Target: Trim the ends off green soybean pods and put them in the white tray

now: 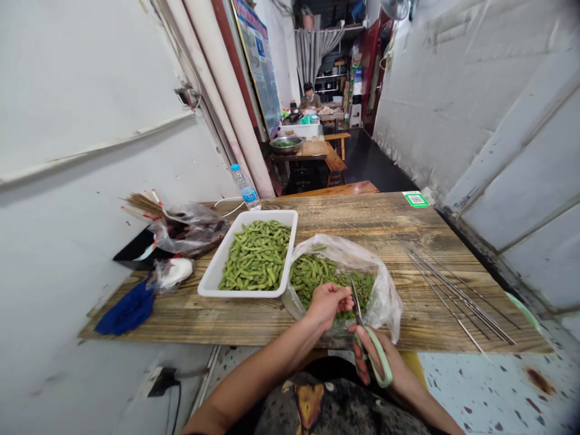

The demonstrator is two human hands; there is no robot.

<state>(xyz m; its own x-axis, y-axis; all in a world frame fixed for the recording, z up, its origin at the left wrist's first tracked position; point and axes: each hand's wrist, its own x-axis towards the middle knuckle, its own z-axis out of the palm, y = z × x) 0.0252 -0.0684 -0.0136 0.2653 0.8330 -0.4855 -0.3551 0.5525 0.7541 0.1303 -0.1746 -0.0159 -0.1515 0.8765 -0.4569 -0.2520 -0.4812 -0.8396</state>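
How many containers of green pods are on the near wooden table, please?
2: a white tray left of centre, and a plastic bag right of it, where the left hand reaches in. None looks hidden.

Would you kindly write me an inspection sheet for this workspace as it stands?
Surface: wooden table, worn planks, against the left wall.
Job's things: white tray full of green pods; plastic bag of more beside it; scissors.
Clutter: metal skewers, water bottle, bagged bamboo sticks, blue cloth, green sticker.
Grips: left hand curled over the bag's contents; right hand holds the scissors, blades up beside the left hand.
Cables: white cable by the bottle; black lead below the table.
Surroundings: white walls; a seated person at far tables.
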